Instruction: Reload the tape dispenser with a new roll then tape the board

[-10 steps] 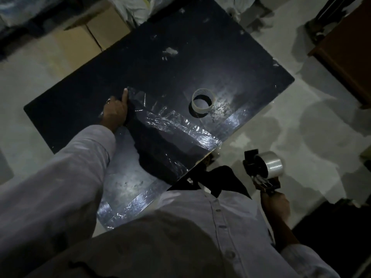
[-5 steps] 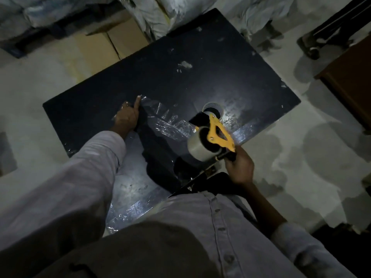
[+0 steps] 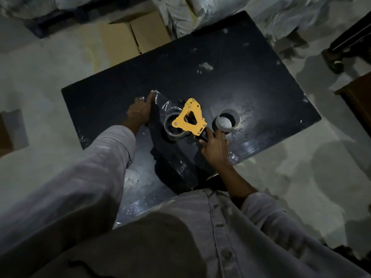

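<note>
On the floor at the person's feet lies the black board (image 3: 230,81), a broad, stiff slab that looks heavy enough to stay put without much help, its near part already glinting with wrinkled clear tape (image 3: 166,105). The tape dispenser (image 3: 189,117) sits over the middle of it, yellow side plate facing up, a full roll (image 3: 174,131) seated beneath the plate and touching the board. It looks light and rigid, best taken by the dark handle at its near right end, well clear of the cutting teeth at the far tip. That is where the right hand (image 3: 215,146) has it, fingers closed around the handle. The left hand (image 3: 140,112) lies flat, palm down and unclenched, with the thumb pinning the loose tape end just left of the dispenser; that film is thin, sticky and quick to crease, so I judge it wants steady tension and a low, even pull. A spent cardboard core (image 3: 227,122) stands on the board just right of the dispenser, apart from it. Half a second ago the dispenser was held tilted, nearer the person, with the roll's shiny face showing; now it is farther out, left of the core, with its plate flat to my view. The left hand has not moved from the tape end.
</note>
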Tool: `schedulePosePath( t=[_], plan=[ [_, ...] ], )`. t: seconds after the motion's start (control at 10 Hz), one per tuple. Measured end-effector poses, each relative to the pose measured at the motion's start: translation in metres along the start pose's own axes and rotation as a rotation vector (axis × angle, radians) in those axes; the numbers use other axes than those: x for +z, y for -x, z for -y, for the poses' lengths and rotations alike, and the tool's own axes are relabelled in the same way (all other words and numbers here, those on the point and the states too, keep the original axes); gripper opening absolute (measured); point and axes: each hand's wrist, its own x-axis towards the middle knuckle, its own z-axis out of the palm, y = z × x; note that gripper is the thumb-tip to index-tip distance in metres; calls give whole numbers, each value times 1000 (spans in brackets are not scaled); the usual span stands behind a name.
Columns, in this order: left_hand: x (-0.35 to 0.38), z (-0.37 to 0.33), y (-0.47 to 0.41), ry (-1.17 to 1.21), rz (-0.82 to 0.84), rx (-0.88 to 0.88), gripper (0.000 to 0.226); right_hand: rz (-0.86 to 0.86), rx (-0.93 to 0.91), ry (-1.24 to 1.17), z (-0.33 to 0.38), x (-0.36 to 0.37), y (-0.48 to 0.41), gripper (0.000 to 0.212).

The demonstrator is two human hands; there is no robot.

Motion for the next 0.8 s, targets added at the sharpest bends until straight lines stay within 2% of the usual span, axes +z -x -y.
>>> schedulePosePath(
  t=[0.1, 0.2, 0.3, 0.4, 0.5, 0.6, 0.7, 0.8],
  plan=[
    [-5, 5, -1, 30, -25, 49, 128, 11, 22, 31, 2, -4, 0, 65],
    [-15, 14, -4, 49, 19, 56, 137, 31, 28, 29, 6, -10, 2, 63],
    [-19, 16, -9, 91, 46, 33, 130, 33, 30, 27, 3, -10, 1, 65],
    [-26, 17, -7, 190, 38, -155, 124, 56, 37, 41, 5, -15, 3, 65],
    [-30, 22, -2, 273, 84, -266, 125, 60, 18, 45, 4, -15, 3, 64],
    [-32, 28, 3, 315, 62, -269, 119, 93, -7, 41, 2, -22, -2, 64],
    [-34, 17, 23, 384, -98, -228, 100, 74, -55, 48, -3, -25, -4, 85],
    [-25, 4, 46, 435, -291, -197, 84, 19, -92, -63, 9, -36, 1, 122]
  ],
)
